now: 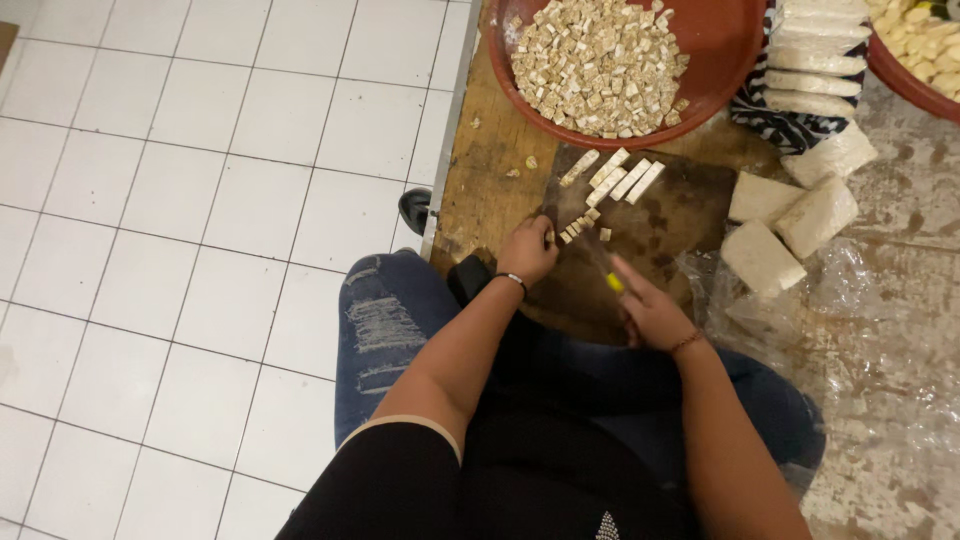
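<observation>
Knees in torn jeans (385, 330) sit nearest, above white floor tiles (180, 200). Right hand (655, 315) is closed around a yellow-handled knife (610, 278). Left hand (527, 250), fingers curled, pins small tempeh pieces (580, 228) on the dark cutting board (670, 220). Beyond them lie cut strips (625, 178), whole blocks (790, 225) to the right, and farthest a red basin (720, 45) of cubes.

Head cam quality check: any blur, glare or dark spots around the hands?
Head view: right hand and the yellow-handled knife are motion-smeared; left hand is sharper. The dark cutting board is dim and swallows detail. The clear plastic sheet shows soft glare. The white tiled floor is evenly lit, with slight wide-angle bending at the edges.
</observation>
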{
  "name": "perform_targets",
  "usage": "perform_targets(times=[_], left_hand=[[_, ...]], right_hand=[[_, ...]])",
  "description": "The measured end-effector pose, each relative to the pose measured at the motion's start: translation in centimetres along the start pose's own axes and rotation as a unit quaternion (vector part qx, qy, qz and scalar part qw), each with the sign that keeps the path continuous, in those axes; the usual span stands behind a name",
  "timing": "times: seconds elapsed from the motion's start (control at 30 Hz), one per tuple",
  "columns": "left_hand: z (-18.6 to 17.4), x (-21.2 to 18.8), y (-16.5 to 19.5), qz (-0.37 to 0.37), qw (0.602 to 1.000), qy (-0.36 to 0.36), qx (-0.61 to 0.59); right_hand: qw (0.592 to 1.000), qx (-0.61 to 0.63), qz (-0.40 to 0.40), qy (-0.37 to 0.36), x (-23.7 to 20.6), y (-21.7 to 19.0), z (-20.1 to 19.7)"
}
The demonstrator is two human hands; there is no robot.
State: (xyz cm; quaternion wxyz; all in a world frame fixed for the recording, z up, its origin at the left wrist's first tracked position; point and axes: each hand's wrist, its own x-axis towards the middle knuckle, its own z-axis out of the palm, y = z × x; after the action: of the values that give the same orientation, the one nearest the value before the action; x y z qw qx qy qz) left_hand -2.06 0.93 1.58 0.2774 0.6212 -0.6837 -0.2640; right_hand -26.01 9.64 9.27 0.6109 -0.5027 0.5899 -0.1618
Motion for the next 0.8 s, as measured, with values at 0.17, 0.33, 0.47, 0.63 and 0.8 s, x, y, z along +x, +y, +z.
perform_targets(times=[0.17,0.33,0.47,0.63,0.8], left_hand=[[0.8,0.0,0.1,0.004,1.000,-0.008,0.027],[1.4,0.3,-0.5,0.027,0.998,-0.017,0.056],[1.8,-0.2,-1.0,0.039,0.996,0.004,0.075],[0.4,-0.7,-0.6,0.004,1.000,0.019,-0.002],[-2.8,2.2,0.8,-0.152,0.984,-0.012,-0.091]], right_hand=[[0.987,0.086,-0.084,0.107,3.1,2.1,-1.5],[0.978,-0.026,-0.118,0.168,6.0,2.6,-2.2],[0.980,-0.003,-0.091,0.177,6.2,2.8,-1.9],[0.982,0.046,-0.036,0.178,5.4,2.2,-1.4],[0.979,0.105,-0.027,0.170,6.4,2.2,-1.4]])
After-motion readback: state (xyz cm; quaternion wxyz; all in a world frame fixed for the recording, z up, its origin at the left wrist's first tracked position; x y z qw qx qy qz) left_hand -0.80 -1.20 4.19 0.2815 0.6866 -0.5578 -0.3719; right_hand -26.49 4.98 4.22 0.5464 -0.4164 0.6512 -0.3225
